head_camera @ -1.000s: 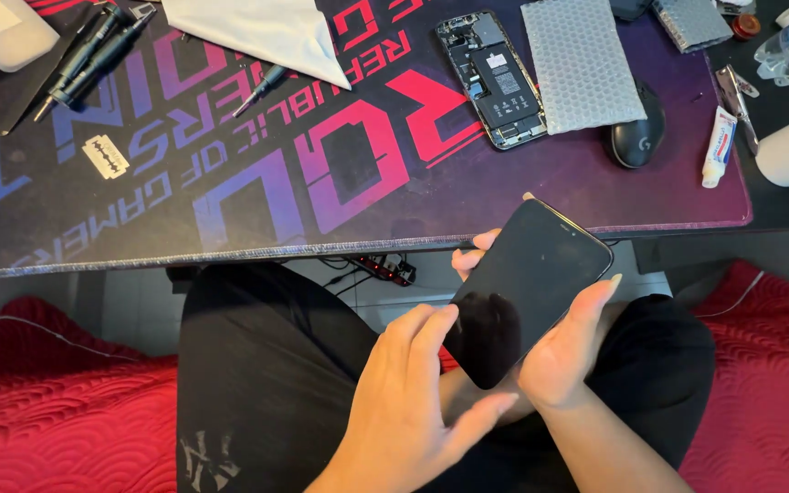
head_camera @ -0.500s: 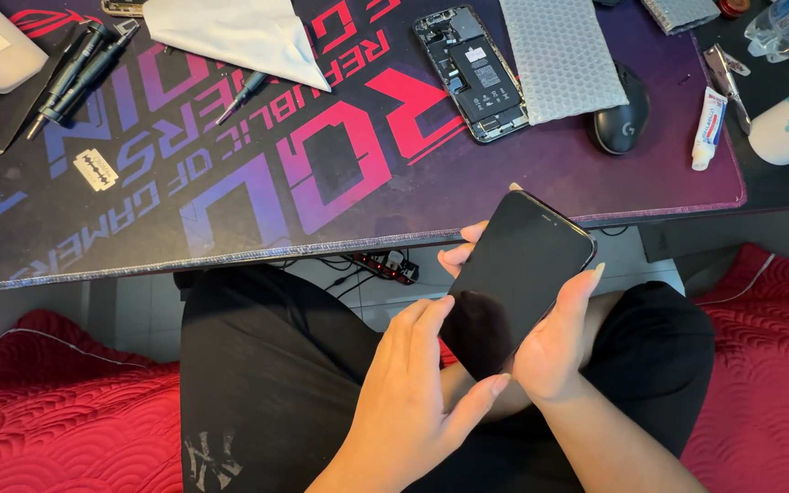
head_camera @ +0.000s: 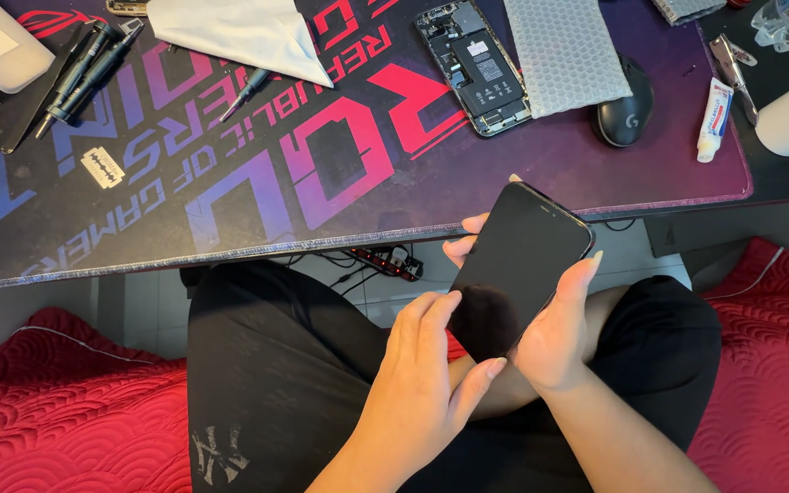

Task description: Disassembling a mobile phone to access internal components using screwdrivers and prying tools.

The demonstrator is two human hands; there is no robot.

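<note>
I am looking down at a black phone screen [head_camera: 522, 265] being held over the lap, just off the near edge of the desk mat [head_camera: 257, 173]. The right hand [head_camera: 554, 333] is cradling it from beneath, thumb up along its right edge, fingertips curling round the left edge. The left hand [head_camera: 422, 374] is pressing its fingertips on the glass's lower left corner. An opened phone body [head_camera: 474, 66] is lying on the mat beside a grey padded pouch [head_camera: 563, 50] and a black mouse [head_camera: 625, 111]
</note>
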